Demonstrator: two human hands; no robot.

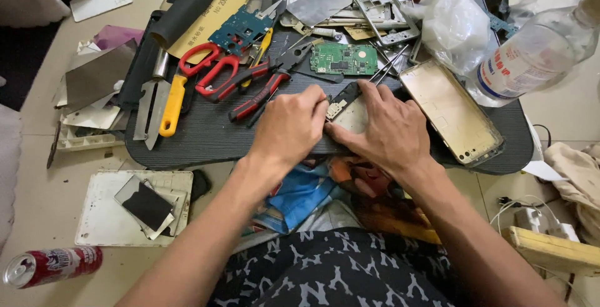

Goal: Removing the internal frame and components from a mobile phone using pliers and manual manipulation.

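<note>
Crowded round the dark ribbed tray (206, 135): red-handled scissors (209, 68), red-and-black pliers (257, 94), green circuit board (343, 59), gold metal phone shell (451, 112), clear plastic bottle (537, 51). At the tray's near edge, a flat phone frame (347, 114), pinched between left hand (289, 127) and right hand (384, 129), fingers curled narrowly on its edges, largely hiding it.

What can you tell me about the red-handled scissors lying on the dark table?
The red-handled scissors lie flat on the dark ribbed table, left of both hands and untouched by them. Two glossy red loop handles, plastic by the look, point left; the blades run right, mostly hidden under a blue circuit board. Whether they are open or shut is unclear. A yellow-handled scraper lies just left, red-and-black pliers just below.
</note>
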